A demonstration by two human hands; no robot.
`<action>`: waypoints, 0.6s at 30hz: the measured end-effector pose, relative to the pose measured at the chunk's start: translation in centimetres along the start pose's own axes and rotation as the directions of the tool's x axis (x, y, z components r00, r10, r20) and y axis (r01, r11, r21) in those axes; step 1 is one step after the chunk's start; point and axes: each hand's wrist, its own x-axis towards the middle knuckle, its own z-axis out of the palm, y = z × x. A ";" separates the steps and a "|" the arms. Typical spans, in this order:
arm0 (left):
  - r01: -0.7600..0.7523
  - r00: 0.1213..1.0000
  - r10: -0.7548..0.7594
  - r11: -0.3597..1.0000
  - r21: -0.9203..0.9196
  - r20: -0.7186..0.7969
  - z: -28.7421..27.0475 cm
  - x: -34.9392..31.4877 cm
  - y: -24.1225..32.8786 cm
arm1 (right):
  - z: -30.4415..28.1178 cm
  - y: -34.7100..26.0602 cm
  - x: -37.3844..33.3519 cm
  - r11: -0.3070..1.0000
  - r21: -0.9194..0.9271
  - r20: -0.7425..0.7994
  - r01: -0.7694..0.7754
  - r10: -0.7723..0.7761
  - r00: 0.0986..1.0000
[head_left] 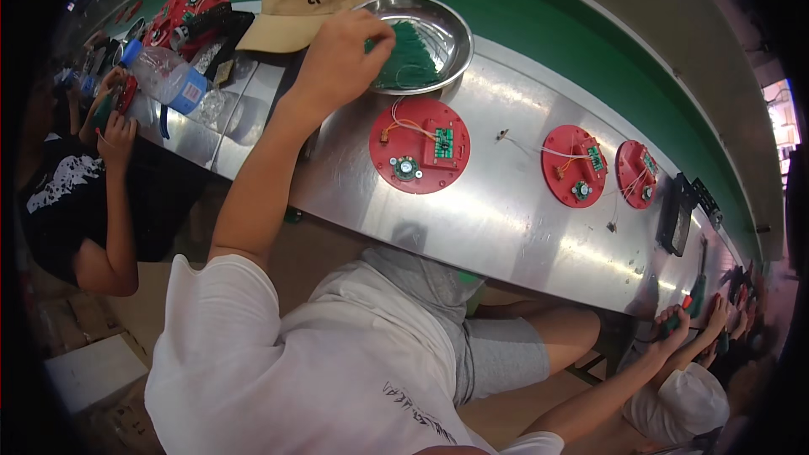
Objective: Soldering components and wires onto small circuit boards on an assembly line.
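Note:
My left hand (344, 55) reaches over the rim of a round steel bowl (458, 25), its fingers pinched together. What lies between the fingertips is hidden. A pile of small green pieces (411, 57), like little circuit boards, fills part of the bowl. Just below it on the metal table lies a red disc (403, 145) carrying a green board, a round component and thin wires. Far off to the right, my right hand (672, 330) is wrapped round a red-and-green handled tool (684, 307) near the table's edge; the tool's kind is unclear.
Two more wired red discs (566, 170) (628, 179) lie on the metal table (497, 227), with a black tray (677, 215) beyond. Left of the bowl are a tan cap (305, 0) and a plastic bottle (164, 76). Co-workers' hands (118, 136) work at both sides.

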 end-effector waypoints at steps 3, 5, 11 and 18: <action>0.129 0.989 -0.136 0.985 -0.111 -0.055 -0.1 0.4 1.5 | 1.7 3.3 -3.1 0.817 0.430 0.054 0.385 -0.448 0.892; 0.153 0.979 -0.172 0.974 -0.167 -0.107 0.3 0.5 1.9 | 4.8 2.7 -4.9 0.763 0.548 0.152 0.343 -0.494 0.856; 0.316 0.944 -0.326 0.937 -0.149 -0.043 0.2 -0.2 1.8 | 17.4 0.3 -8.0 0.574 0.779 0.314 0.254 -0.707 0.634; 0.144 0.970 -0.142 0.990 -0.006 -0.199 0.4 -0.3 -0.2 | 25.2 3.8 -9.2 0.640 0.700 0.334 0.318 -0.686 0.646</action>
